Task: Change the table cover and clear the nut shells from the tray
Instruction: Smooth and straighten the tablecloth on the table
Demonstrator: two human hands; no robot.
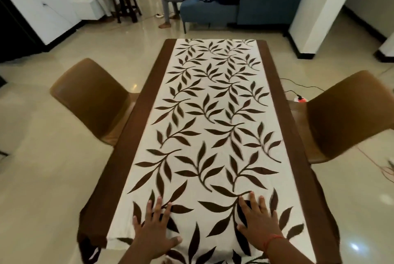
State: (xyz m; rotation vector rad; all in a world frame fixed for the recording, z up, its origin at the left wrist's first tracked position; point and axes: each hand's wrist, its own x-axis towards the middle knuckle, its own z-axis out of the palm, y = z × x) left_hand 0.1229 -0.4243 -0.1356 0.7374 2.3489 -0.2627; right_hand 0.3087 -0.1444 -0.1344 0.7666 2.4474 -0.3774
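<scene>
- Table cover: one, rectangular cloth, white centre panel printed with dark brown leaf sprigs, plain brown bands along both long sides; spread flat over the counter, reaching from under the fingers to the far end, its near corners hanging over the edge.
- Left hand: fingers straight and spread, palm down, pressing flat on the cover at the near end; grasping nothing.
- Right hand: fingers straight and spread, palm down on the cover, beside the left hand and apart from it; grasping nothing. A red thread circles its wrist.
- Chairs: two, smooth brown moulded shells with rounded backs; one off to the left of the left fingers, one off to the right of the right fingers, both drawn up to the counter's long sides.
- Floor: glossy cream tiles.
- Beyond the fingers, past the counter's far end: one blue upholstered sofa, one dark wooden stool, three seated persons.
- Cable on the floor behind the right chair.
</scene>
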